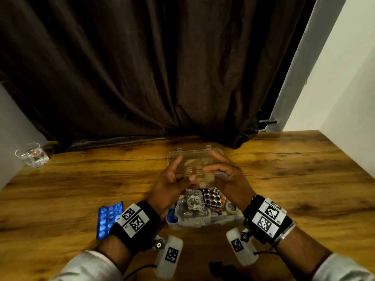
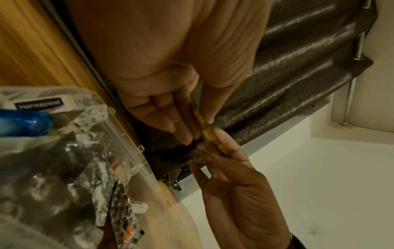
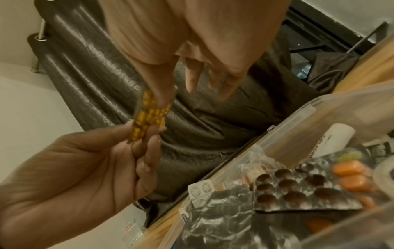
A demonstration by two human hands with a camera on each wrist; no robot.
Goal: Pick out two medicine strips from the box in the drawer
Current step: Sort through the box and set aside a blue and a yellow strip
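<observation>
Head view shows both hands raised together over a clear plastic box that sits open on the wooden counter, its lid tipped back toward a dark curtain. Between them the hands hold 1 strip of yellow capsules above the box. The left hand has its grip clamped on the near end of that strip, thumb on one face and fingers on the other, with the index finger pointing up. The right hand pinches the far end between thumb and fingertips; its other fingers spread loosely.

From the right wrist, the yellow strip stands almost upright, held at its lower end by the opposite hand and at its upper end by the near fingers. From the left wrist, the strip appears edge-on, squeezed between both sets of fingertips.

Inside the box lie more strips: a silver foil strip, a strip of dark brown tablets and orange tablets, along with a white tube and a plaster packet. A blue blister strip lies on the counter just left of the box, beside the left wrist. A glass tumbler stands well apart at the counter's far left edge.
</observation>
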